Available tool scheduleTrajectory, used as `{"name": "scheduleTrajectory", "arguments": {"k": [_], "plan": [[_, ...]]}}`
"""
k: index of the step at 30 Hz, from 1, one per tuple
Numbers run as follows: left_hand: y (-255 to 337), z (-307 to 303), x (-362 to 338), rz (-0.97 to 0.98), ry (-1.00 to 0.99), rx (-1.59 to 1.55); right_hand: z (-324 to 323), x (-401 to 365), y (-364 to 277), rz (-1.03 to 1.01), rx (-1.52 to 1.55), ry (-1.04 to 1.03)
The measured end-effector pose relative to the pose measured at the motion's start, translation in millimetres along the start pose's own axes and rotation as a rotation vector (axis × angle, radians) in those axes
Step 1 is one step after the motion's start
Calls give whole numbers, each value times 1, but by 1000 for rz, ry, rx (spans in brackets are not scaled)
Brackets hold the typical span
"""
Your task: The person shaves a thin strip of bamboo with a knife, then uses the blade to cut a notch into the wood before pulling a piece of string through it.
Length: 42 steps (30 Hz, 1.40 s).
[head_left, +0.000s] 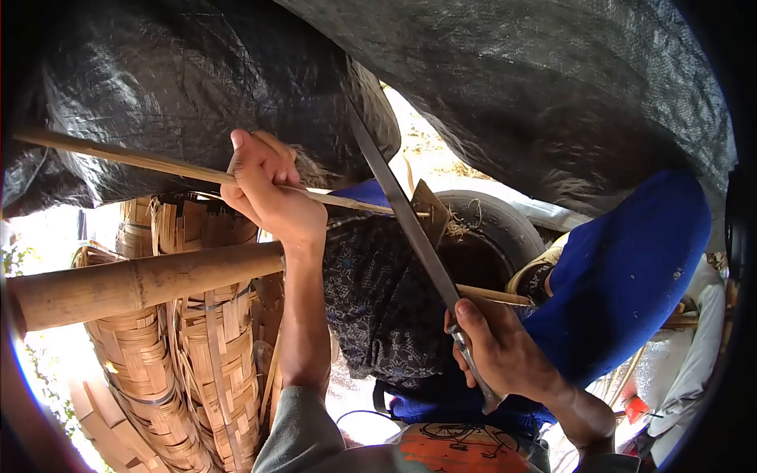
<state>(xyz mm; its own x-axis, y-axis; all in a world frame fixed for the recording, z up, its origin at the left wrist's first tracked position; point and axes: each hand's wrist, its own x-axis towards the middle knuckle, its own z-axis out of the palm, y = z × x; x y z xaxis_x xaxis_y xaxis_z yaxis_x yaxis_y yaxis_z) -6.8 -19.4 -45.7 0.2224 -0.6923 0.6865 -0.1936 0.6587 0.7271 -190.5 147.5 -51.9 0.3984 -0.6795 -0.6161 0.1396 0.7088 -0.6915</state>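
My left hand (272, 189) is closed around a long, thin bamboo strip (118, 154), which runs from the far left toward the middle. In my right hand (501, 347) is the handle of a long knife (406, 217), its straight narrow blade slanting up and to the left. The blade crosses over the strip close to the strip's right end in this view. Behind that end stands a brown, flat pointed piece (430, 214). Dark patterned cloth (378, 307) covers my lap below the blade.
A thick bamboo pole (150, 284) juts in from the left, above tall woven bamboo baskets (209, 355). An old tyre (497, 225) lies ahead, near my shod foot (540, 268). Black tarpaulin (536, 87) hangs low across the top. My blue-trousered leg (631, 268) is bent at the right.
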Motion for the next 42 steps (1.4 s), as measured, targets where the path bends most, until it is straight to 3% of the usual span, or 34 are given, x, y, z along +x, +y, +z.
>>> {"name": "scheduleTrajectory", "arguments": {"k": [2,4,8,14,17,23,25,26,28,31,32,34,35,37,42], "plan": [[0,-3,-1,11,22,29,0,3,7,5,-17,-33],[1,-10,-1,40,-124,138,1,7,15,-24,-12,-79],[-6,-17,3,101,-188,62,2,9,12,27,-37,-141],[-3,-6,2,-66,-71,-86,-1,11,7,-29,-100,-119],[-1,-3,1,-81,-32,-21,-4,6,4,-69,-99,-82],[3,8,2,-288,86,81,-10,6,8,-55,-51,-53],[4,10,4,-378,55,-163,-11,4,13,-243,-139,-71],[5,9,4,-375,56,-162,-14,3,16,-245,-140,-73],[5,5,3,-401,-116,-275,-18,1,23,-388,-380,-125],[2,2,0,-303,-204,-276,-22,1,28,-513,-515,-151],[1,1,-1,-301,-201,-272,-23,1,23,-514,-516,-157],[-1,2,-2,-205,-121,-137,-25,1,6,-47,-260,-297],[0,4,-4,-204,-122,-138,-26,0,11,-48,-260,-297],[4,7,-7,-208,-41,-80,-27,-2,27,-608,-691,-256],[5,11,-11,-179,8,-58,-25,6,38,-635,-714,-254]]}}
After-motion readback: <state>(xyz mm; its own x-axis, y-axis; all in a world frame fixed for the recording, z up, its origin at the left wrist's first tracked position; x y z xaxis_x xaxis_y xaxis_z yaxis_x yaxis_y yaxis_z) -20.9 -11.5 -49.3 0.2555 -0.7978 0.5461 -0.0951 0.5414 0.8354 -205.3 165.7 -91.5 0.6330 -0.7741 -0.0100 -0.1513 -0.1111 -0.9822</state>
